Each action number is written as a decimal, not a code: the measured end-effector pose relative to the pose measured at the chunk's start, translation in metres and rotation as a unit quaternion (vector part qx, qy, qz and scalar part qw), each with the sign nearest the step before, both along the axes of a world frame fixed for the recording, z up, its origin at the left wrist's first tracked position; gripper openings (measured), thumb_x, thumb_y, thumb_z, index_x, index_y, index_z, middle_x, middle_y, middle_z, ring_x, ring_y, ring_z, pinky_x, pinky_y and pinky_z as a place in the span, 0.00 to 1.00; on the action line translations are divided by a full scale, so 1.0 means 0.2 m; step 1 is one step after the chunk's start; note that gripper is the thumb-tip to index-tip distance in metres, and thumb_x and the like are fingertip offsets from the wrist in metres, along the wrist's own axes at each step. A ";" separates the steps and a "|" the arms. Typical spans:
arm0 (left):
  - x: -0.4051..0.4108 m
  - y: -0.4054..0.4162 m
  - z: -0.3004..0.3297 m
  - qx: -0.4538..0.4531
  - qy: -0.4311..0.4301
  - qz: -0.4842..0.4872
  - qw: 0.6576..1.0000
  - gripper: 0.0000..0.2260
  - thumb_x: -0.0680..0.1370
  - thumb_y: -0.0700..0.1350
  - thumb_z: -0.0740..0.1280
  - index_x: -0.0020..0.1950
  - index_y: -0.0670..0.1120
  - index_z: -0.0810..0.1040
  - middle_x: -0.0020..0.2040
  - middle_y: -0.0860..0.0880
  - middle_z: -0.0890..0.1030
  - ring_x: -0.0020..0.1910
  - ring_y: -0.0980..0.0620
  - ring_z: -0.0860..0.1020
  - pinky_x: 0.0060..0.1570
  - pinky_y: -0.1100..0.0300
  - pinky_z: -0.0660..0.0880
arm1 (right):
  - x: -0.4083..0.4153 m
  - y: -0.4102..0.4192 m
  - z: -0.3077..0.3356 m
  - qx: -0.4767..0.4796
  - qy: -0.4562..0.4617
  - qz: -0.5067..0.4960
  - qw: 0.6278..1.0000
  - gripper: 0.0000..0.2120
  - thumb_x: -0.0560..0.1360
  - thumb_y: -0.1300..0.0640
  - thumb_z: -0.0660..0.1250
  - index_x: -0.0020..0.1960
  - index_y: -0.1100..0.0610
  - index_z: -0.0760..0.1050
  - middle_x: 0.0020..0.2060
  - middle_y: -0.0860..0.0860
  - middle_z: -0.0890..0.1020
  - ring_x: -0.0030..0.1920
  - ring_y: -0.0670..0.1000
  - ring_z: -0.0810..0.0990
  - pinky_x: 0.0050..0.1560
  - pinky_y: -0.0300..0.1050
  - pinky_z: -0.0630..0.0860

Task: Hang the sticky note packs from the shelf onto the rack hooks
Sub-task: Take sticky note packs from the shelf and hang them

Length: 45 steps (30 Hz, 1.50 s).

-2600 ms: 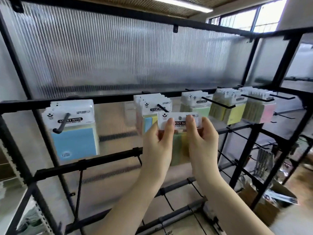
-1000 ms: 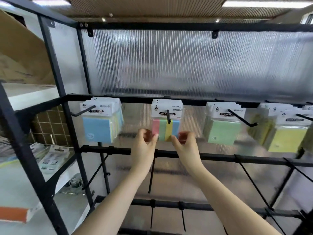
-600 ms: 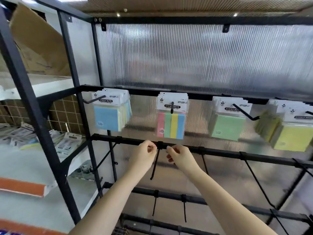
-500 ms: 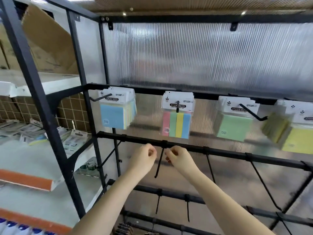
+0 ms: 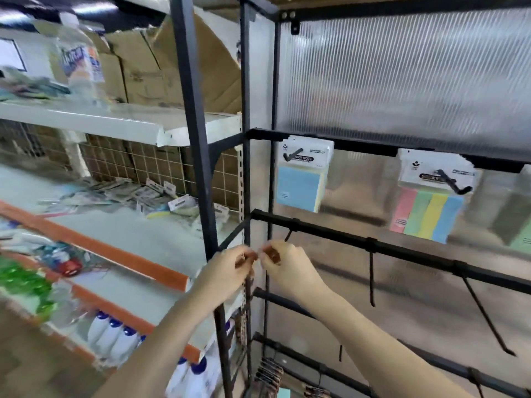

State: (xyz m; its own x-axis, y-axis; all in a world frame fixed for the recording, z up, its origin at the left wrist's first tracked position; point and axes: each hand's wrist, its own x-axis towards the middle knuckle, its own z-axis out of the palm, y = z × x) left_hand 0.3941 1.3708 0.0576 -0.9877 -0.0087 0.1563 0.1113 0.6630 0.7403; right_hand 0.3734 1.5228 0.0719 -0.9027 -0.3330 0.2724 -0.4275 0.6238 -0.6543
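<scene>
Left hand [image 5: 230, 268] and right hand [image 5: 287, 268] raised side by side before the rack [image 5: 402, 249], fingertips almost meeting, fingers curled, clenched on nothing visible; both forearms angled up from below; blue pack [image 5: 301, 182] and striped pack [image 5: 428, 214] hanging on hooks [image 5: 452, 182] above the hands; loose packs [image 5: 161, 202] lying on the white shelf [image 5: 115, 225] to the left, blurred.
</scene>
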 end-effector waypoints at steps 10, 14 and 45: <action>0.08 -0.93 0.01 -0.033 -0.023 0.037 0.998 0.07 0.79 0.39 0.63 0.46 0.51 0.77 0.43 0.49 0.83 0.45 0.51 0.82 0.50 0.51 0.77 | 0.03 -0.87 0.01 0.006 0.023 0.083 0.996 0.07 0.78 0.54 0.62 0.51 0.56 0.77 0.45 0.50 0.82 0.46 0.52 0.79 0.49 0.50 0.76; 0.13 -1.28 -0.04 -0.041 -0.031 0.075 0.996 0.09 0.79 0.41 0.63 0.43 0.54 0.76 0.40 0.54 0.82 0.41 0.53 0.80 0.48 0.49 0.77 | -0.03 -1.19 -0.03 0.029 0.014 0.089 0.996 0.08 0.78 0.54 0.61 0.51 0.56 0.77 0.46 0.51 0.82 0.47 0.53 0.79 0.49 0.51 0.76; -0.57 -2.76 -0.31 -0.058 -0.082 0.265 0.959 0.11 0.79 0.41 0.59 0.56 0.48 0.79 0.52 0.50 0.82 0.45 0.51 0.80 0.47 0.55 0.78 | -0.93 -2.91 -0.40 0.054 -0.082 0.115 0.989 0.09 0.78 0.58 0.59 0.53 0.58 0.76 0.52 0.52 0.81 0.53 0.54 0.77 0.52 0.47 0.73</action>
